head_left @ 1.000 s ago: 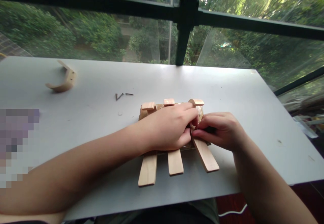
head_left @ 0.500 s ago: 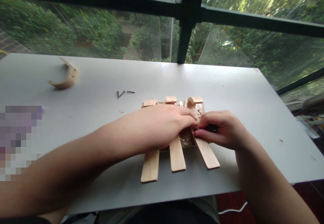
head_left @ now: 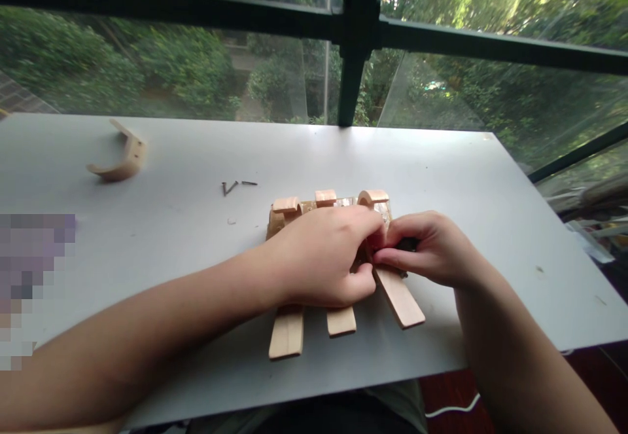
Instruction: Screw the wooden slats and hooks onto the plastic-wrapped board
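Three pale wooden hooks with curled tops lie across a brown block [head_left: 277, 224] covered in shiny clear wrap. Their flat ends, seen on the left hook [head_left: 287, 336], the middle hook [head_left: 342, 321] and the right hook [head_left: 400, 296], point toward me. My left hand [head_left: 328, 251] arches over the block, its fingers and thumb curled around the right hook's shaft. Opposite it, my right hand [head_left: 426, 247] is closed around a small black tool [head_left: 408, 244], mostly hidden in the grip. Both sets of fingertips meet at the right hook; what lies between them is hidden.
Several screws [head_left: 231, 187] lie beyond the block on the white table [head_left: 186, 159]. A loose curved wooden piece [head_left: 125, 159] with two holes rests at the far left. A pixelated purple patch [head_left: 34, 257] is at the left edge. Dark-framed windows rise behind.
My left hand has curled its fingers, bringing its thumb down beside the right hook. The right hand stays almost in place, gripping the black tool. The whole view has shifted slightly.
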The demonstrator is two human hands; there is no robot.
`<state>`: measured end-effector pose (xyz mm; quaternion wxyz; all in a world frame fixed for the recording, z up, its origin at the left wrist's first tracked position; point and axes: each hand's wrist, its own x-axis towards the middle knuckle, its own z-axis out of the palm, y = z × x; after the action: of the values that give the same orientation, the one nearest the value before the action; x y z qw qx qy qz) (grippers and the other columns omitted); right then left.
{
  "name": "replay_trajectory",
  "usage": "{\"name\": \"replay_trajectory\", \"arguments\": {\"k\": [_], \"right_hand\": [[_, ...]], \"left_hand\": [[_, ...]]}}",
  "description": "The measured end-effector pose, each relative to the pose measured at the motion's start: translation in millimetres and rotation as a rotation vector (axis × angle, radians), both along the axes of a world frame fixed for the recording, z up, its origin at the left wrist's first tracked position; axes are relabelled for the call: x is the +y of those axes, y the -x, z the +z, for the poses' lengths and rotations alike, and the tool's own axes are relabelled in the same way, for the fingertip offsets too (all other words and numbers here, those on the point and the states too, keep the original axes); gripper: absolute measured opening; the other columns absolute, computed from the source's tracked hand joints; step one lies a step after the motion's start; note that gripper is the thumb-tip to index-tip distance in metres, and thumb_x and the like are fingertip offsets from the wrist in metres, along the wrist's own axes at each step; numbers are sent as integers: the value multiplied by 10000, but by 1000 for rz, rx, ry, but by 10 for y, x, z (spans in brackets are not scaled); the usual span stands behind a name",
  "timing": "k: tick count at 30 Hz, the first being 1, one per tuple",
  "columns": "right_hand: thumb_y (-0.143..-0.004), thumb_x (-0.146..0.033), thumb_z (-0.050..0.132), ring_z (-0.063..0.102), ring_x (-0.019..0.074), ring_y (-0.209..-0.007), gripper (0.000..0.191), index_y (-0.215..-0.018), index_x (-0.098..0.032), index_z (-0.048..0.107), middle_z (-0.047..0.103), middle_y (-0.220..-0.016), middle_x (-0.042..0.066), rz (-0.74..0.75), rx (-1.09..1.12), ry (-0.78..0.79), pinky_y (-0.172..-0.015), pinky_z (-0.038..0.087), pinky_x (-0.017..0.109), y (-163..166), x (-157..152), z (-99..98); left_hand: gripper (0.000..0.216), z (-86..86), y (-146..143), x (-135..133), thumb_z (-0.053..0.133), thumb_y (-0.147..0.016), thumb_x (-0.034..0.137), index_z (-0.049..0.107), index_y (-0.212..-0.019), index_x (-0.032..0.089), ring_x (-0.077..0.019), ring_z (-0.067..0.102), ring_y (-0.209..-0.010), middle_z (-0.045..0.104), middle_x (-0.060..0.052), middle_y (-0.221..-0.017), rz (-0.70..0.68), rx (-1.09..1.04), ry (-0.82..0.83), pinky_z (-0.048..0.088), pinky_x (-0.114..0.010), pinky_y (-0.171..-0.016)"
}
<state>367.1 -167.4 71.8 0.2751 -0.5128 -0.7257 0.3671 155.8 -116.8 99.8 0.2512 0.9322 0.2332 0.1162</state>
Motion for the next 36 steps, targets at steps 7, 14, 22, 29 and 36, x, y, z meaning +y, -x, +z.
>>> {"name": "replay_trajectory", "arguments": {"k": [7, 14, 22, 29, 36], "right_hand": [[-752, -459, 752, 587, 148, -637, 302, -710, -162, 718, 695, -671, 45, -70, 78, 149, -586, 446, 258, 2, -24, 14], [-847, -442, 651, 510, 114, -561, 347, -668, -146, 679, 615, -585, 24, -72, 47, 136, -522, 390, 241, 6, -22, 29], [-813, -151, 642, 560, 111, -678, 221, -1031, -181, 623, 654, -822, 17, 154, -22, 60, -602, 450, 227, -154, -30, 102], [-782, -148, 679, 535, 108, -663, 317, -1077, -203, 577, 576, -761, -17, 120, -50, 15, -585, 454, 221, -155, 0, 60], [-792, -163, 678, 539, 111, -678, 319, -1093, -197, 579, 583, -780, -9, 119, -57, 3, -603, 461, 229, -155, -9, 62]], "left_hand": [[108, -15, -31, 1, 598, -786, 289, 580, -842, 198, -161, 557, -722, 637, -8, -814, 20, -25, 9, 423, -279, -628], [176, -50, -68, 48, 635, -841, 375, 637, -837, 199, -170, 601, -768, 675, -14, -830, 77, -33, 22, 423, -273, -647], [100, -83, -61, 68, 605, -854, 292, 665, -880, 217, -176, 617, -818, 693, 0, -863, 64, -28, -7, 442, -304, -720], [99, -109, -67, 66, 594, -861, 238, 681, -899, 211, -177, 622, -869, 694, -12, -915, -5, -77, -16, 459, -307, -774], [107, -120, -64, 76, 586, -866, 232, 683, -907, 222, -171, 607, -933, 676, -4, -967, -12, -92, 9, 466, -308, -839]]}}
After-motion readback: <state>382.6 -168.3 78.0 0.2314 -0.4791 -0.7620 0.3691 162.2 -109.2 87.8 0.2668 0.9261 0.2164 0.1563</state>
